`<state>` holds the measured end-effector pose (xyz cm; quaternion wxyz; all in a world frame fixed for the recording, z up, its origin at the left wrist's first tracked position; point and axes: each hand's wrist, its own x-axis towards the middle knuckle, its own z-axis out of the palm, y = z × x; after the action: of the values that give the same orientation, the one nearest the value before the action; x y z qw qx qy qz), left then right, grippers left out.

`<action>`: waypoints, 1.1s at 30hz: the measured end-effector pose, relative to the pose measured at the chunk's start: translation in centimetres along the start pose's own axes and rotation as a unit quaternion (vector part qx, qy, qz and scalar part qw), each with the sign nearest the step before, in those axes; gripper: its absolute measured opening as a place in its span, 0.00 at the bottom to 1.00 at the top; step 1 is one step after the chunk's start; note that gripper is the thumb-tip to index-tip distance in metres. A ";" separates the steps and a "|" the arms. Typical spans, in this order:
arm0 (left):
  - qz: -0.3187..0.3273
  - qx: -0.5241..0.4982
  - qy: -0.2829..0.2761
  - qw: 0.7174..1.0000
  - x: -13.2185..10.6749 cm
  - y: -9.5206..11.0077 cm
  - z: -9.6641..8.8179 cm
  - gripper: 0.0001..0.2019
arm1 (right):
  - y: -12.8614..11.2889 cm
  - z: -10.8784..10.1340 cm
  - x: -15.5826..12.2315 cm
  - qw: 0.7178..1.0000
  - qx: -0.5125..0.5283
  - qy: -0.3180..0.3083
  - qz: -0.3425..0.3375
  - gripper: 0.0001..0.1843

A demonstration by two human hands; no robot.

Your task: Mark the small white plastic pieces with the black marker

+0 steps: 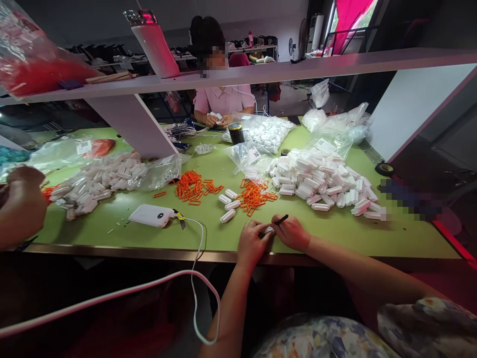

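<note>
Near the table's front edge, my left hand pinches a small white plastic connector housing, mostly covered by the fingers. My right hand meets it there, closed around a thin black pen-like tool; its tip is hidden at the housing. Just beyond my hands lies a loose heap of orange rectangular frames. Several white housings lie apart to the left of that heap. A big pile of white housings spreads to the right.
A white power bank trails a white cable over the table edge. More orange frames and white parts lie leftward. A shelf spans the table. One co-worker's hand is at left; another person sits opposite.
</note>
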<state>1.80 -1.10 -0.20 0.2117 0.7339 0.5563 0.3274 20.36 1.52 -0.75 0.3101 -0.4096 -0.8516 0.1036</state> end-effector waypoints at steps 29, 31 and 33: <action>-0.001 -0.003 0.003 1.000 0.0 0.0 -0.1 0.09 | 0.5 0.0 0.1 0.998 0.023 0.039 0.051 0.16; 0.000 -0.001 0.003 1.000 0.0 0.0 -0.1 0.09 | 0.5 -0.1 0.1 0.998 0.019 0.038 0.045 0.15; 0.001 0.000 0.004 1.000 0.0 -0.1 0.0 0.09 | 0.5 0.0 0.0 0.999 0.012 0.035 0.038 0.15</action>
<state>1.70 -1.06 -0.28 0.2089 0.7328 0.5568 0.3307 20.68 1.82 -0.91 0.3405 -0.4418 -0.8225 0.1111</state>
